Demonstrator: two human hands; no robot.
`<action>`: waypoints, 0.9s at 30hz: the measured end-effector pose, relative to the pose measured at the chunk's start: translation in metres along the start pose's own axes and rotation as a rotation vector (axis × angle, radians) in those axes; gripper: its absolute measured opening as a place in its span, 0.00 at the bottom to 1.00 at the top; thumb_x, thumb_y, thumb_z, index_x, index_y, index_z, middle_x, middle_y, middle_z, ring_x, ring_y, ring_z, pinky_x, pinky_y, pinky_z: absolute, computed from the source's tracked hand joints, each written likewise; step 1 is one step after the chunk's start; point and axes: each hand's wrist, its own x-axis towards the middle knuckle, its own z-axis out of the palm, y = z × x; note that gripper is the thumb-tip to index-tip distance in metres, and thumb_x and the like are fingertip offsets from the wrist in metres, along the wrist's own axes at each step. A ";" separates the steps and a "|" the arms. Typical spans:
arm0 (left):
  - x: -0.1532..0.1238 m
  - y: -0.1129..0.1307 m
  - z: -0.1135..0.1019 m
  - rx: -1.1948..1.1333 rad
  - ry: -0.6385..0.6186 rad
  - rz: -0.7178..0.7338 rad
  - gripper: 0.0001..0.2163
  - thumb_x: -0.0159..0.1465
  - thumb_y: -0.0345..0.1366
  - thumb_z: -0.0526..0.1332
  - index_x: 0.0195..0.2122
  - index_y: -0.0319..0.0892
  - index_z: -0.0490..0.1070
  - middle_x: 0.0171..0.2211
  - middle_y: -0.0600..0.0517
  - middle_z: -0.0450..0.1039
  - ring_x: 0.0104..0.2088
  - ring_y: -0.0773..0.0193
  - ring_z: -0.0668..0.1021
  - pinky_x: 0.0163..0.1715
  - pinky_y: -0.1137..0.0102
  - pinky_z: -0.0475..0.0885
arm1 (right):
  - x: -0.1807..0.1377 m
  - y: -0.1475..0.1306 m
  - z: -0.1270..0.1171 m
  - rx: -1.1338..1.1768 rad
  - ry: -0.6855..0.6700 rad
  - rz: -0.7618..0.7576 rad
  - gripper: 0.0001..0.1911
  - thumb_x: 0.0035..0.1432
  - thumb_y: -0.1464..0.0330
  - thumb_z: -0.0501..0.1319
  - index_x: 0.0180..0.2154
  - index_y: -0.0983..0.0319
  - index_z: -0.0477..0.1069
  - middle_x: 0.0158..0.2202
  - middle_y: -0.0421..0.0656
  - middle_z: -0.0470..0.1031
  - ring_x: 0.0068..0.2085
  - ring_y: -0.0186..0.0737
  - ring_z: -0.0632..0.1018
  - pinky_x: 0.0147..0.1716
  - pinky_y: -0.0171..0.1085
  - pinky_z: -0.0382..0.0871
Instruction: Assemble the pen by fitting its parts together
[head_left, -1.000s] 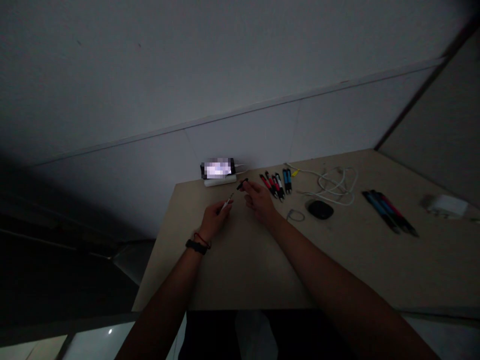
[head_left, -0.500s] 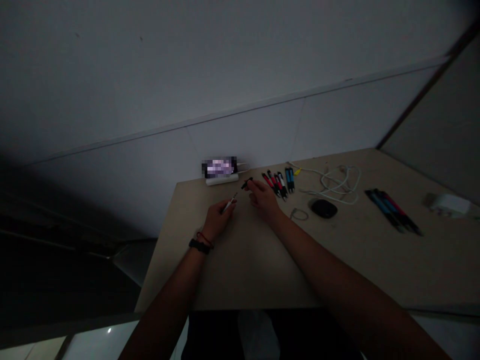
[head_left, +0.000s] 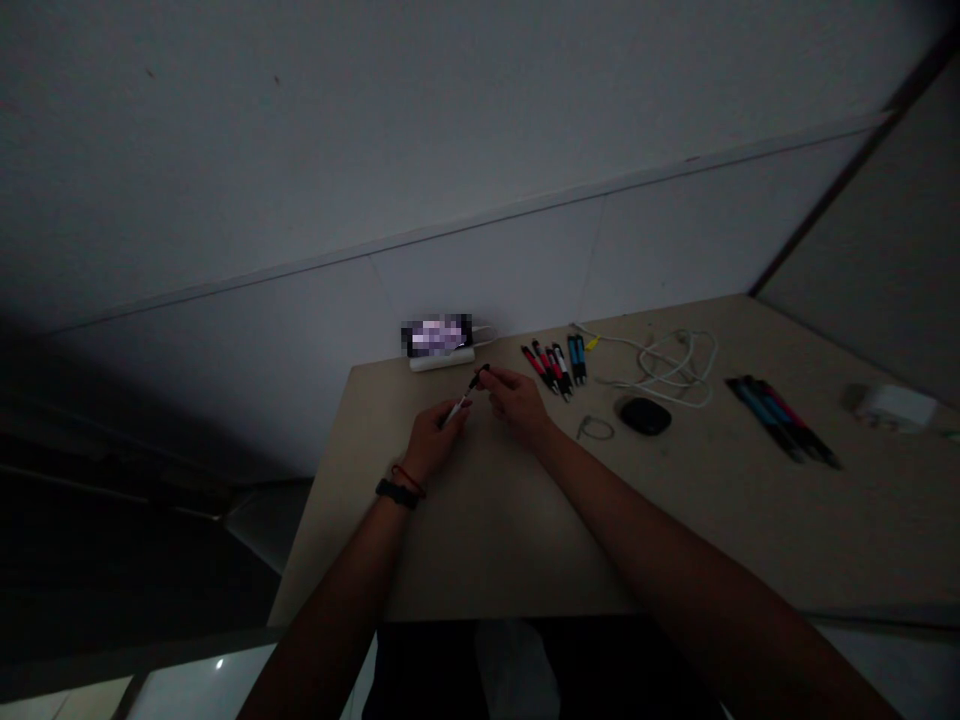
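Over the desk, my left hand point(head_left: 433, 438) is closed around the white barrel of a pen point(head_left: 454, 411), which tilts up to the right. My right hand point(head_left: 516, 402) pinches a black pen part point(head_left: 480, 376) between thumb and fingertips. The black part sits in line with the upper end of the barrel and appears to touch it; how far they overlap is too small to tell. Just right of my right hand lie several red, white and black pens point(head_left: 549, 368) and blue pens point(head_left: 577, 359).
A phone point(head_left: 438, 336) leans on a white stand point(head_left: 442, 360) by the wall. To the right lie a black mouse point(head_left: 645, 416), a coiled white cable point(head_left: 675, 372), a small grey loop point(head_left: 598, 430), several longer pens point(head_left: 784, 420) and a white adapter point(head_left: 898, 408) on the desk point(head_left: 510, 540).
My right hand has moved left and slightly down, bringing the black part from apart to the end of the white barrel. My left hand has stayed almost still.
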 end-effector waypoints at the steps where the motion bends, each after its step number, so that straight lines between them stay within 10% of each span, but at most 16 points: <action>1: 0.000 0.000 0.000 -0.002 -0.002 -0.001 0.19 0.65 0.47 0.60 0.47 0.37 0.80 0.24 0.54 0.72 0.25 0.66 0.71 0.28 0.73 0.66 | 0.000 0.001 0.000 -0.023 -0.015 -0.001 0.24 0.43 0.50 0.70 0.33 0.63 0.77 0.28 0.40 0.75 0.17 0.25 0.56 0.15 0.32 0.46; 10: 0.000 -0.003 -0.002 -0.080 0.009 0.014 0.17 0.66 0.46 0.57 0.41 0.38 0.78 0.24 0.54 0.70 0.26 0.66 0.71 0.26 0.74 0.65 | -0.005 0.000 0.002 -0.309 -0.190 -0.179 0.17 0.53 0.55 0.65 0.29 0.64 0.80 0.30 0.43 0.80 0.32 0.39 0.77 0.33 0.36 0.68; 27: -0.002 0.001 -0.003 -0.020 0.032 0.040 0.18 0.66 0.49 0.56 0.33 0.39 0.77 0.26 0.52 0.72 0.27 0.65 0.71 0.27 0.73 0.66 | -0.004 0.006 0.004 -0.299 -0.172 -0.172 0.13 0.52 0.58 0.67 0.31 0.61 0.81 0.33 0.44 0.82 0.38 0.43 0.80 0.45 0.41 0.70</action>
